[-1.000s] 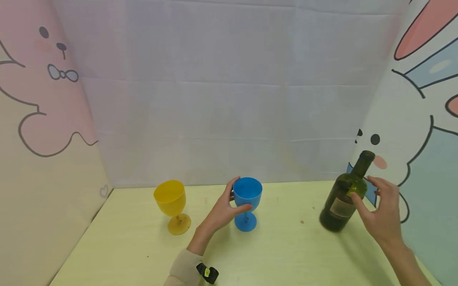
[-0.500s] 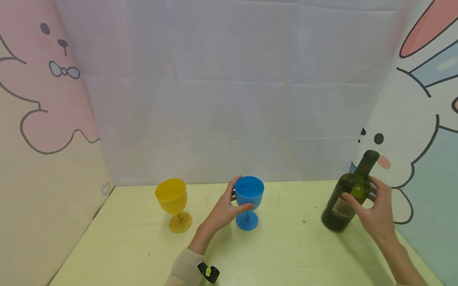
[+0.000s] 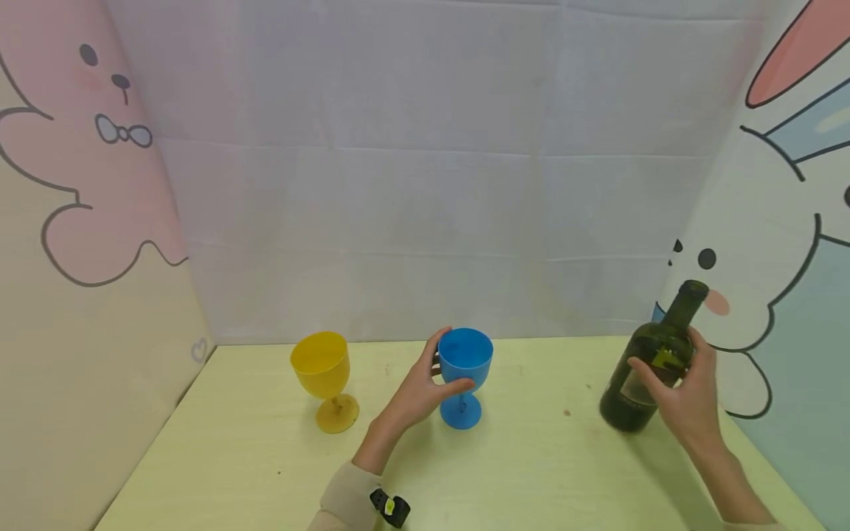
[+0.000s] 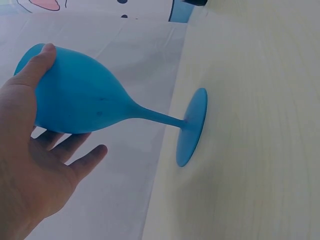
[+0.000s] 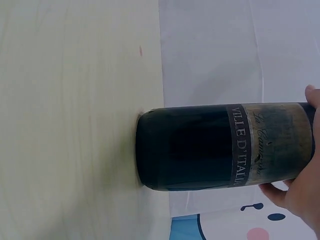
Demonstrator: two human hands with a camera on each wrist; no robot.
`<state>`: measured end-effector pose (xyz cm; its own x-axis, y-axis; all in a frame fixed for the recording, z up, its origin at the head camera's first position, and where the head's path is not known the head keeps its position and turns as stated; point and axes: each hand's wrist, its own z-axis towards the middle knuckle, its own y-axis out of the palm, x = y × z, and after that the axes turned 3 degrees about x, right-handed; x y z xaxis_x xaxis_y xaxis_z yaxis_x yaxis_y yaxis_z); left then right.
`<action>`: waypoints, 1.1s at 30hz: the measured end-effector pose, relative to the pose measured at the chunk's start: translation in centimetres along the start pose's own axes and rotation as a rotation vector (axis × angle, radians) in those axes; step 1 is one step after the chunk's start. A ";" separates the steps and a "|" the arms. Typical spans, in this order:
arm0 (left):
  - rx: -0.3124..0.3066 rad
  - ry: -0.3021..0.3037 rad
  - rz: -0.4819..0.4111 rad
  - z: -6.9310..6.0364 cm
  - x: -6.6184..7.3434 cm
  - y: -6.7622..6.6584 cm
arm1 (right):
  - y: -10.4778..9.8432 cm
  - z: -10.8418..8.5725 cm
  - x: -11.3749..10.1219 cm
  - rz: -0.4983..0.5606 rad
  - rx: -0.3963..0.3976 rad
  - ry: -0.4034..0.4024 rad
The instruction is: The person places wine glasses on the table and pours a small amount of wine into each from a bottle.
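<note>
On the bottle [image 5: 185, 147] near the right edge of the table [image 3: 505, 472], you can read "VILLE D'ITALI" on the dark band [image 5: 240, 145], its end curving away. The pale label [image 5: 287, 142] beside it shows you "La Cam", then unclear script.

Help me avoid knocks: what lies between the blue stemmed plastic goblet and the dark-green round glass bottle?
The head view shows only pale-yellow flat tabletop, slightly spotted, between goblet and bottle.
</note>
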<state>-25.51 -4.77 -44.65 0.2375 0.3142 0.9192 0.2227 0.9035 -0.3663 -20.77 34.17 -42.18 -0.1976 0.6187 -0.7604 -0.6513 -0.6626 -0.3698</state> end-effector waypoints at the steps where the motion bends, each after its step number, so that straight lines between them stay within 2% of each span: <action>1: 0.000 0.001 0.000 0.0 0.0 0.0 | 0.0 0.0 -0.1 -0.001 -0.011 0.011; 4: 0.001 0.006 -0.002 0.0 0.1 0.0 | 0.2 -0.1 -0.1 -0.020 -0.027 0.039; 6: 0.001 0.005 0.000 0.0 0.1 0.0 | 0.2 -0.1 -0.1 -0.020 -0.010 0.038; 16: 0.003 0.006 0.002 -0.1 0.3 -0.1 | 0.5 -0.1 0.1 0.010 0.089 -0.018; 23: 0.004 0.006 -0.003 -0.1 0.2 -0.1 | 0.7 -0.2 -0.2 0.011 0.096 -0.056; 33: 0.003 -0.006 -0.002 -0.3 0.3 0.0 | 0.4 -0.1 -1.2 -0.028 0.080 -0.198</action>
<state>-25.16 -4.77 -44.39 0.2316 0.3137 0.9209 0.2203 0.9051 -0.3637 -20.71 33.08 -41.50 -0.3136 0.7125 -0.6277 -0.7128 -0.6134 -0.3401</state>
